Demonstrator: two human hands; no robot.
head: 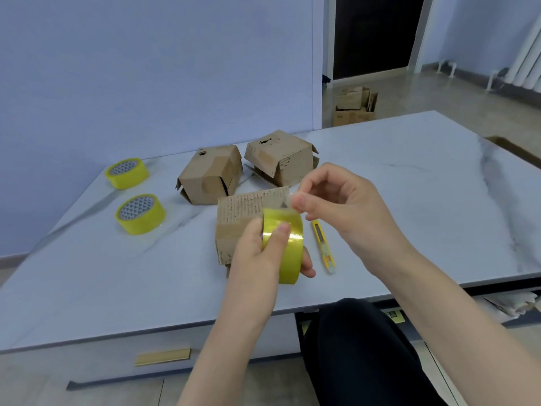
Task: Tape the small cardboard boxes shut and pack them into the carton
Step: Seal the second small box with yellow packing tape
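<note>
My left hand [257, 253] grips a yellow tape roll [288, 247] above the table, thumb on its outer face. My right hand [336, 206] pinches the roll's free tape end [288, 200] at its top. Right behind the roll sits a worn small cardboard box [243, 218], partly hidden by my left hand. Two more small cardboard boxes stand farther back, one [209, 174] in the middle and one [279, 159] to its right, both with loose flaps.
Two spare yellow tape rolls lie at the left, one far [127, 172] and one nearer [141, 213]. A yellow utility knife [323, 246] lies right of the held roll. The marble table's [409, 177] front edge runs below my arms. Cartons [355, 106] sit on the floor beyond.
</note>
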